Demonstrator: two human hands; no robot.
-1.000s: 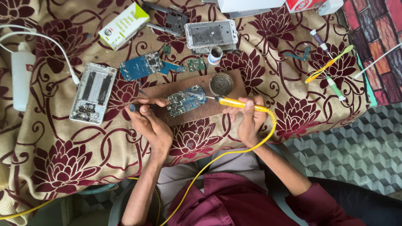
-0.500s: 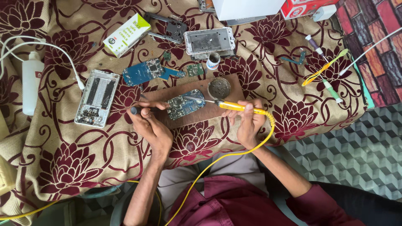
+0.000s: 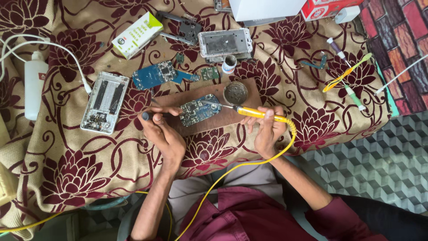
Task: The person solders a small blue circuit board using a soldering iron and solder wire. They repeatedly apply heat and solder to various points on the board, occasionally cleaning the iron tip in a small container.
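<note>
Two hands are at work on one small blue circuit board (image 3: 200, 110), which lies flat on a brown wooden board (image 3: 243, 117) near our edge of the table. We judge the circuit board light, stiff and fragile, best taken by its bare edges, clear of the components. Our right hand (image 3: 266, 131) has its grip closed around the yellow soldering iron (image 3: 258, 114), whose tip rests on the board's right end; its yellow cord (image 3: 232, 172) loops down toward our lap. Our left hand (image 3: 162, 134) pinches a thin dark-handled tool (image 3: 149, 116) just left of the circuit board. A round flux tin (image 3: 235, 93) sits just beyond. Farther out lie a second blue board (image 3: 156, 75), two phone frames (image 3: 104, 102), a white bottle (image 3: 34, 85) and a toothbrush (image 3: 345, 73). A maroon-flowered cloth (image 3: 71, 169) covers the table; patterned grey floor tiles (image 3: 392, 156) show at right.
</note>
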